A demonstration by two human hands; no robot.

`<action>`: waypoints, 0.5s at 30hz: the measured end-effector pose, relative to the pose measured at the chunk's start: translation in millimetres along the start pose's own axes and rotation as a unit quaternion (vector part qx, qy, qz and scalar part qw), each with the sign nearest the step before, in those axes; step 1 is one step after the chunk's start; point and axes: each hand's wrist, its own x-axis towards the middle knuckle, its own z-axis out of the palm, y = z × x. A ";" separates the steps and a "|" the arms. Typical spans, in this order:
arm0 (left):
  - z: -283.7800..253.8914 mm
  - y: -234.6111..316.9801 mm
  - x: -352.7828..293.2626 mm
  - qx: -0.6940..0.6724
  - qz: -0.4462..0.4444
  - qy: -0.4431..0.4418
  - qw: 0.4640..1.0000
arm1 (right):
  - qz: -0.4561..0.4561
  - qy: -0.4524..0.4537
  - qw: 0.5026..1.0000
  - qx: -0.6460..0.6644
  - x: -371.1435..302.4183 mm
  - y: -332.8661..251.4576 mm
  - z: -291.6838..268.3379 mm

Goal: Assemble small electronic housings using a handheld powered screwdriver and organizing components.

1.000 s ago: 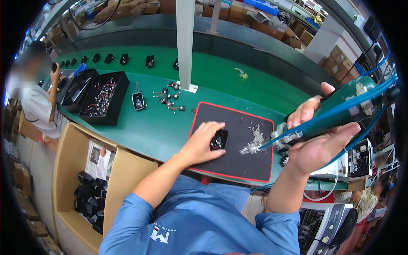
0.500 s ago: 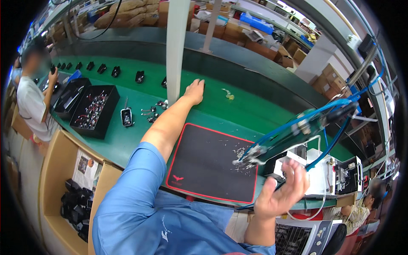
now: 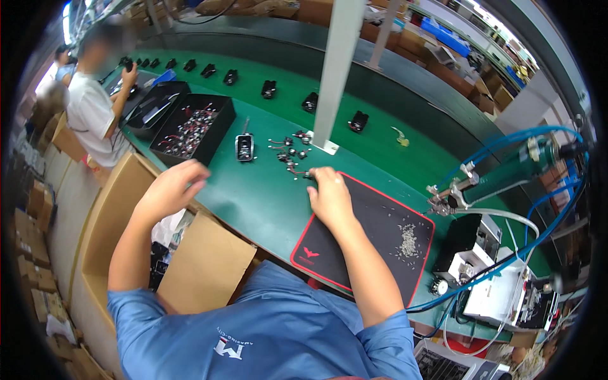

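Observation:
My left hand [image 3: 172, 191] hovers over the cardboard box at the bench's near edge, fingers loosely bent and apart, nothing visible in it. My right hand [image 3: 330, 195] rests at the mat's upper left corner, thumb and forefinger closing at a small dark part with a red wire [image 3: 308, 175]. Beyond it lie several similar small wired parts [image 3: 292, 152] on the green bench. Left of these stands an open black housing [image 3: 244, 147] with a pale rim. Another black housing [image 3: 358, 121] sits on the green belt, right of the white post.
A black bin [image 3: 218, 130] of wired parts stands left. Small screws [image 3: 407, 241] are scattered on the black mat [image 3: 354, 253]. A green pneumatic screwdriver [image 3: 513, 168] with blue hoses hangs right. The white post [image 3: 335, 76] rises from the bench. A co-worker [image 3: 95, 114] works far left.
My left hand has let go of a black housing on the belt and drawn back left. My right hand has moved from beside the screwdriver to the wired parts. The view has shifted.

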 end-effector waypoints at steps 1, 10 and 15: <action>1.6 -24.7 -35.8 0.039 -0.090 -0.021 0.995 | -0.004 0.005 1.000 0.011 12.6 5.5 12.8; 2.3 -111.5 -213.1 0.098 -0.362 0.042 0.926 | 0.049 -0.047 0.974 -0.218 21.0 -5.2 -11.6; 79.9 -180.8 -228.4 0.147 -0.354 -0.120 0.916 | 0.025 -0.043 0.955 -0.292 -13.7 -36.0 -34.3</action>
